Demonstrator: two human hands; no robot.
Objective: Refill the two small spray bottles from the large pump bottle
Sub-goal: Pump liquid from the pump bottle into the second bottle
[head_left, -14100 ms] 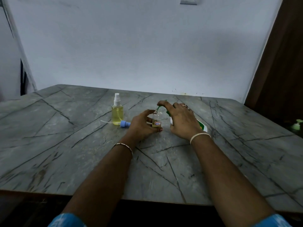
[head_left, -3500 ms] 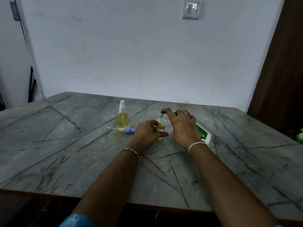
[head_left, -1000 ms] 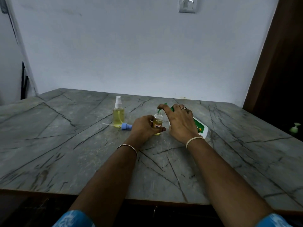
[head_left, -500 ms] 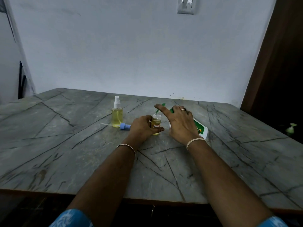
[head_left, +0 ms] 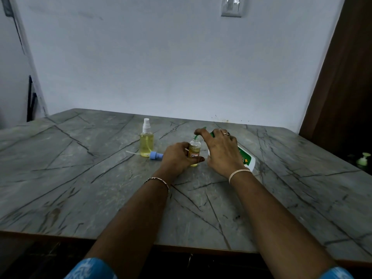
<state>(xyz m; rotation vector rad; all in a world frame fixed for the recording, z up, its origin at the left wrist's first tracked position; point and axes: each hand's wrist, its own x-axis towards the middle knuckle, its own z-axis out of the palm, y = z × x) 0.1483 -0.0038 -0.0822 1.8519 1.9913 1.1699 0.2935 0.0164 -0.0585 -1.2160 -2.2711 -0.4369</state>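
Your right hand [head_left: 221,152] curls over the tilted large pump bottle [head_left: 247,160], index finger back down on the pump. Your left hand [head_left: 177,158] grips the small bottle [head_left: 194,152] mid-table. It's fuller now, so likely nearly done.

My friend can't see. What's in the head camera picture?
The left hand grips a small open bottle of yellow liquid; the right hand holds the large pump bottle, its nozzle over the opening. A capped spray bottle stands nearby.

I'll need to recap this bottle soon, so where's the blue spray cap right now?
Head view: the blue cap lies on its side on the table, left of centre, between the capped spray bottle and the left hand.
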